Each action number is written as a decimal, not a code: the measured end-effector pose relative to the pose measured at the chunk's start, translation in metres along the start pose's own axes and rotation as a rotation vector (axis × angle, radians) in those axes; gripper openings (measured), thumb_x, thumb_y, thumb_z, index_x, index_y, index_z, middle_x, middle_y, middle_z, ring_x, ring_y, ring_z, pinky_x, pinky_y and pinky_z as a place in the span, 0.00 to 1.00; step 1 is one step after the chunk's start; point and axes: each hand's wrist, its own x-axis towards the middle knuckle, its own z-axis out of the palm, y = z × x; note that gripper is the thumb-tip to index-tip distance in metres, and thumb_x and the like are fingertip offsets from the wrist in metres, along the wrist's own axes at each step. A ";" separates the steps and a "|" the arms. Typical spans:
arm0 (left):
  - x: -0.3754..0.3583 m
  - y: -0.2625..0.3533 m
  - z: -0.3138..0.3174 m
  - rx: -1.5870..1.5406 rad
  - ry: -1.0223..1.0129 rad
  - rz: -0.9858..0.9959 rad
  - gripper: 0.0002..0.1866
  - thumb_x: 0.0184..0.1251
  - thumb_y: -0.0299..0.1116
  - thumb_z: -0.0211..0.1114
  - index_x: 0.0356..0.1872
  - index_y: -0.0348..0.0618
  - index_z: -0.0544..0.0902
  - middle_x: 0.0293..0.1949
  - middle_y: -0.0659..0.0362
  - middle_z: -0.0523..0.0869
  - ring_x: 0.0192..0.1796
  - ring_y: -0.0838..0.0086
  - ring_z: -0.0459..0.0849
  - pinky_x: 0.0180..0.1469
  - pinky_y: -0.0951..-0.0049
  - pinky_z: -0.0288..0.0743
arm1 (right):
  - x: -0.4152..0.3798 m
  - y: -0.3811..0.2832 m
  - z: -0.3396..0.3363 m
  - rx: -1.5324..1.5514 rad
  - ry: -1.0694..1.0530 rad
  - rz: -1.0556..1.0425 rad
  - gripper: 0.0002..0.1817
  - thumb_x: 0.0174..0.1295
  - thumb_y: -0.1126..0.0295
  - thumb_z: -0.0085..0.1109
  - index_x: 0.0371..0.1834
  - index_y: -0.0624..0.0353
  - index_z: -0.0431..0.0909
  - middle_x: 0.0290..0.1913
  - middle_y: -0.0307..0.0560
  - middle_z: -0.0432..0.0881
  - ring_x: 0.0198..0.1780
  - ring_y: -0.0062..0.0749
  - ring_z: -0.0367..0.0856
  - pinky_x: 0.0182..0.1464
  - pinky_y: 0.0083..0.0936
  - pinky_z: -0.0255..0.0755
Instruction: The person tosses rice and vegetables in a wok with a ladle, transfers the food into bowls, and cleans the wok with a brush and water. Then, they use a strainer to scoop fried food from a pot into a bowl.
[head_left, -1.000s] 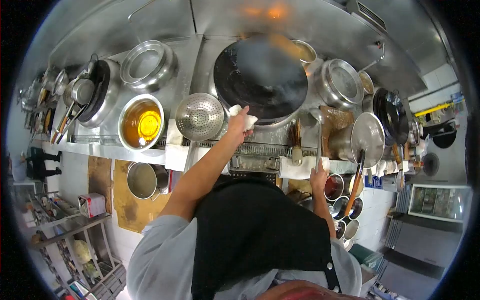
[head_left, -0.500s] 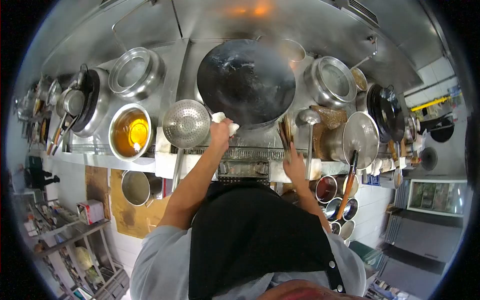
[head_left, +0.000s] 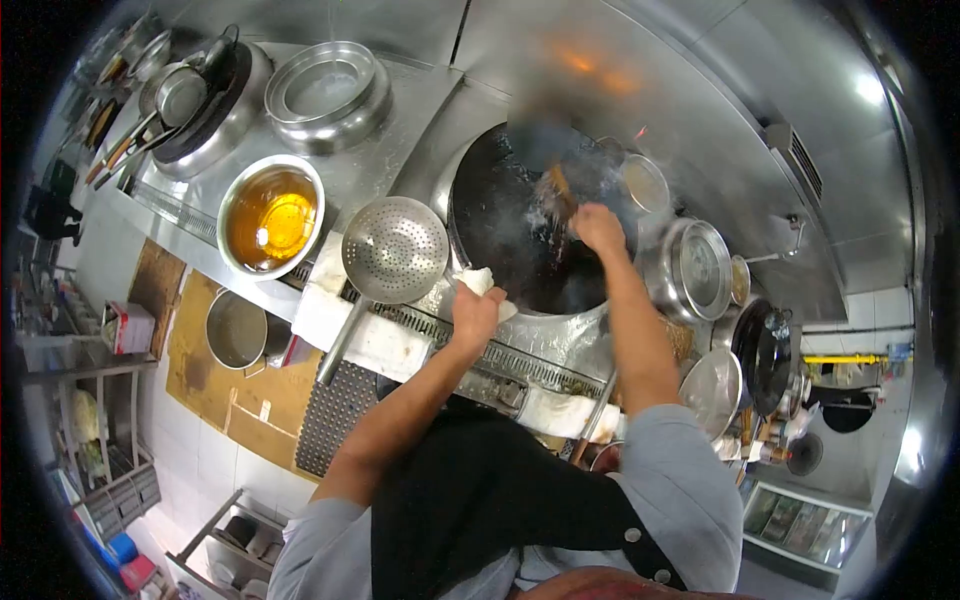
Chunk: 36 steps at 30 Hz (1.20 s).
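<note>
A: Fingers?
B: On the left hand (head_left: 476,318) they were curled narrow, with a white cloth (head_left: 477,281) gripped in them. On the right hand (head_left: 600,228) they were bunched tight round a brown brush (head_left: 559,190). Brush was blurred; exact finger placement couldn't be told.

A: Where was it all?
B: Cloth was held at the near-left rim of the wok (head_left: 492,240). Brush was held down inside the wok, right of centre. Wispy vapour was seen over it.

A: Risks?
B: Left knuckles could be burned if the cloth slipped, since only part of the hand was covered. Right wrist could be scalded: it was held bare over the wok. Wok could be tipped if pushed harder than it was steadied.

A: Further out?
B: Strainer (head_left: 396,250) was parked just beside the wok, handle near the left forearm. If snagged, it could be swung into the bowl (head_left: 317,205) of yellow liquid and a spill caused.
</note>
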 end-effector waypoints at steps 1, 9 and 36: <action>0.001 0.000 -0.001 0.001 0.005 -0.001 0.21 0.62 0.26 0.70 0.54 0.30 0.76 0.44 0.48 0.85 0.40 0.63 0.87 0.41 0.63 0.84 | 0.000 -0.018 0.021 0.099 0.080 0.033 0.16 0.58 0.57 0.65 0.44 0.52 0.88 0.47 0.60 0.88 0.53 0.57 0.86 0.55 0.47 0.79; 0.007 0.016 -0.017 0.116 -0.082 0.026 0.18 0.62 0.25 0.68 0.51 0.30 0.77 0.42 0.51 0.85 0.39 0.67 0.86 0.39 0.65 0.83 | -0.063 0.054 0.005 0.016 0.002 0.019 0.20 0.61 0.59 0.68 0.56 0.47 0.87 0.51 0.54 0.89 0.54 0.54 0.87 0.58 0.44 0.80; 0.016 0.056 -0.026 0.109 -0.203 -0.069 0.20 0.76 0.46 0.67 0.52 0.37 0.81 0.39 0.56 0.87 0.38 0.70 0.87 0.38 0.66 0.81 | -0.136 -0.023 0.038 0.460 -0.192 -0.329 0.21 0.58 0.58 0.72 0.53 0.53 0.88 0.53 0.55 0.89 0.55 0.53 0.86 0.64 0.39 0.77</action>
